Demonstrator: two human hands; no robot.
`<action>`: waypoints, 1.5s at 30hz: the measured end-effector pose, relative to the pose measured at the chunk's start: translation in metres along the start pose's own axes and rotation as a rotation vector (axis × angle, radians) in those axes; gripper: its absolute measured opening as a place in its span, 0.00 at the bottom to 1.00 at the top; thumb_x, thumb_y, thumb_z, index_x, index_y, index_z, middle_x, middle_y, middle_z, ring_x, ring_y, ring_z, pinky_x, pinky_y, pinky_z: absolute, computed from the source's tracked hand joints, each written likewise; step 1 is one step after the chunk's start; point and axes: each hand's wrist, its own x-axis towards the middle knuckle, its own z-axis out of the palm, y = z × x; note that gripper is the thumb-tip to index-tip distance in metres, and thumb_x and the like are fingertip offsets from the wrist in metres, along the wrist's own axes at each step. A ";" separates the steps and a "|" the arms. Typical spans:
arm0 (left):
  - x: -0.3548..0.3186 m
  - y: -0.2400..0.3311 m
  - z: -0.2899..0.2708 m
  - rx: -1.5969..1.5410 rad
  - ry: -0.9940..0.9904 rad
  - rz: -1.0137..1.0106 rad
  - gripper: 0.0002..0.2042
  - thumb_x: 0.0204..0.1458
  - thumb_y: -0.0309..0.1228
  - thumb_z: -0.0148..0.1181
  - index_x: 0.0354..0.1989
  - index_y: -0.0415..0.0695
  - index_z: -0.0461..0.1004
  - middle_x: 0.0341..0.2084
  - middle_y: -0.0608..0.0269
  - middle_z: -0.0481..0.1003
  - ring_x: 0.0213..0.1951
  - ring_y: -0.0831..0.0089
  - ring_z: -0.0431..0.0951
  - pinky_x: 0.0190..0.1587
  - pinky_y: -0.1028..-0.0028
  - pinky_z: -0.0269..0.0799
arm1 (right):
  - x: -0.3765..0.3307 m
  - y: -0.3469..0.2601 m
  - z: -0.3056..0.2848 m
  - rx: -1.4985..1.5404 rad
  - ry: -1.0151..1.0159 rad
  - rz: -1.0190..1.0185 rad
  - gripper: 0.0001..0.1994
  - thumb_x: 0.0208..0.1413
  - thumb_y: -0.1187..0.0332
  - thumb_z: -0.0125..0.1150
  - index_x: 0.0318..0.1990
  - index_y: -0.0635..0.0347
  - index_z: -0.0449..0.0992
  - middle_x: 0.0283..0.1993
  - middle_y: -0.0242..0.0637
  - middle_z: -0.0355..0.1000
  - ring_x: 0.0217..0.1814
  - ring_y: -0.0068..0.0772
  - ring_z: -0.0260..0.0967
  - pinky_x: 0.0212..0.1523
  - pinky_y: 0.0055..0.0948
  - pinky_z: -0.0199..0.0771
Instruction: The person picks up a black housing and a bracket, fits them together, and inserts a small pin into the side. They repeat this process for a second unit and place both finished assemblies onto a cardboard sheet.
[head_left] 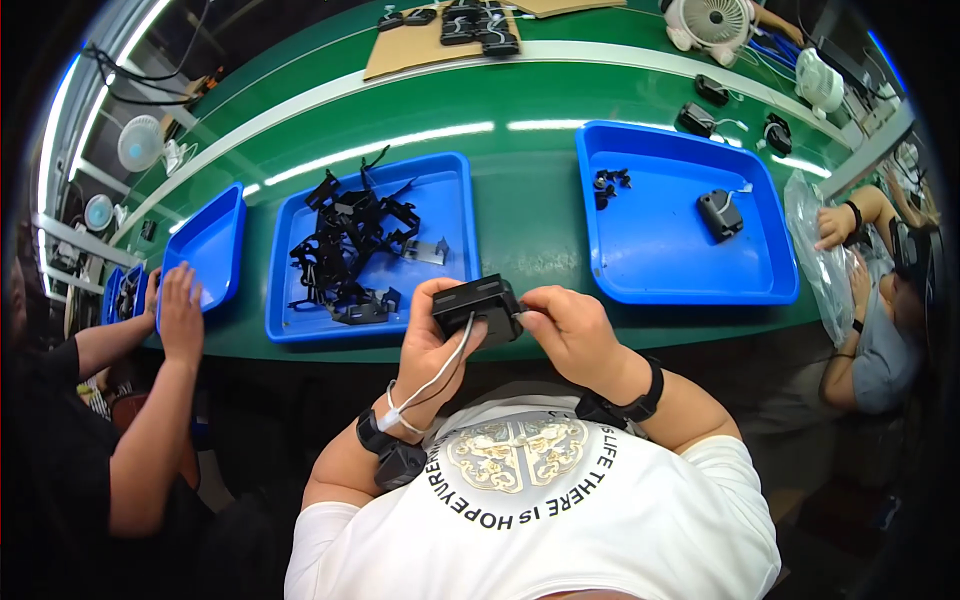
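Here the left hand (432, 345) wraps around a small black box (478, 306) at the green table's (525, 230) near edge, its white cable (432, 385) trailing toward seven o'clock. The right hand (568, 330) pinches the box's three o'clock end, and a blue tray (455, 200) of black brackets (350, 245) lies at eleven o'clock.

A black boxy device (478, 305) is being gripped between the left hand (432, 335) and right hand (568, 330), its white cable (440, 372) hanging below the left fingers.
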 end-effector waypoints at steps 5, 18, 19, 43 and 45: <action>-0.003 0.000 0.000 -0.010 0.045 -0.003 0.20 0.48 0.16 0.56 0.48 0.44 0.59 0.38 0.66 0.68 0.40 0.80 0.69 0.44 0.81 0.65 | 0.000 -0.004 -0.008 -0.005 -0.065 0.055 0.10 0.50 0.63 0.59 0.30 0.59 0.69 0.22 0.38 0.68 0.24 0.41 0.67 0.24 0.33 0.66; 0.002 0.001 0.003 -0.042 0.107 -0.005 0.19 0.49 0.19 0.56 0.49 0.43 0.60 0.41 0.64 0.69 0.44 0.74 0.70 0.48 0.75 0.66 | 0.004 0.002 -0.003 -0.039 -0.038 -0.005 0.13 0.56 0.59 0.50 0.28 0.59 0.68 0.21 0.43 0.66 0.24 0.48 0.66 0.23 0.38 0.63; 0.003 0.001 0.006 -0.042 0.103 -0.008 0.19 0.49 0.19 0.56 0.49 0.43 0.60 0.41 0.64 0.69 0.44 0.74 0.70 0.48 0.75 0.66 | 0.004 0.003 -0.006 -0.121 -0.107 0.042 0.12 0.56 0.59 0.50 0.29 0.59 0.68 0.22 0.43 0.67 0.24 0.47 0.66 0.24 0.37 0.64; -0.004 -0.009 0.006 0.094 0.048 0.029 0.21 0.47 0.13 0.52 0.49 0.44 0.58 0.38 0.67 0.68 0.38 0.81 0.68 0.41 0.84 0.65 | -0.005 0.006 0.005 0.317 -0.073 0.224 0.14 0.60 0.61 0.47 0.42 0.64 0.67 0.26 0.35 0.69 0.27 0.26 0.67 0.28 0.27 0.65; -0.003 -0.011 0.007 0.123 0.043 0.057 0.21 0.48 0.13 0.53 0.48 0.44 0.58 0.39 0.66 0.68 0.39 0.81 0.69 0.41 0.83 0.65 | -0.006 0.006 0.004 0.428 -0.031 0.169 0.14 0.60 0.61 0.47 0.42 0.64 0.67 0.27 0.35 0.69 0.28 0.24 0.66 0.29 0.26 0.65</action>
